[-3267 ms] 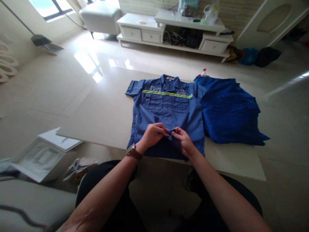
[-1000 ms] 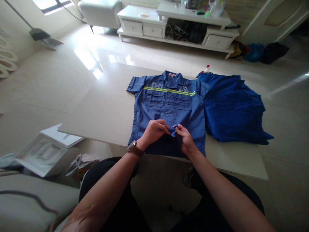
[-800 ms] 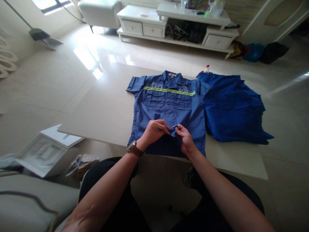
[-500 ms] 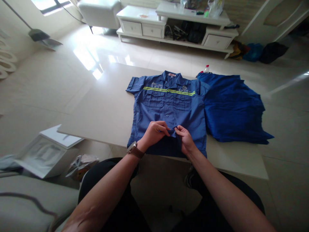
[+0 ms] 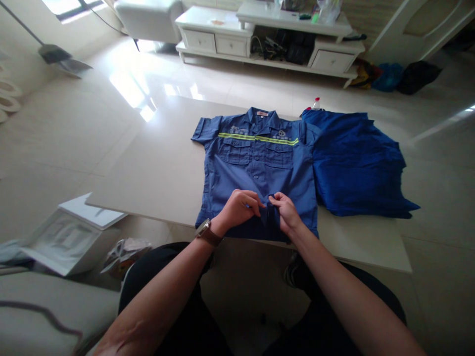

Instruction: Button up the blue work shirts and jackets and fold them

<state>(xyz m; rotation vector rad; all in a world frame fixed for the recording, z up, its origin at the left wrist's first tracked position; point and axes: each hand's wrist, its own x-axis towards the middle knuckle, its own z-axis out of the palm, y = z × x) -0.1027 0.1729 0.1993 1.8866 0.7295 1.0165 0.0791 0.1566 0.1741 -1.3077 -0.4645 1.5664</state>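
Both hands are low on the shirt (image 5: 260, 168), which lies flat and face up on the table (image 5: 163, 168), collar at twelve o'clock and hem at six, right at the near edge. The left hand (image 5: 237, 210) is curled, fingertips pinched onto the front placket near the hem; a watch (image 5: 204, 231) sits on that wrist. The right hand (image 5: 285, 212) pinches the same strip from three o'clock, thumb and forefinger closed on the cloth, the two hands almost touching. At three o'clock of the shirt, touching its sleeve, lies a brighter blue garment (image 5: 352, 163). A small bottle (image 5: 315, 103) peeks out behind it at twelve.
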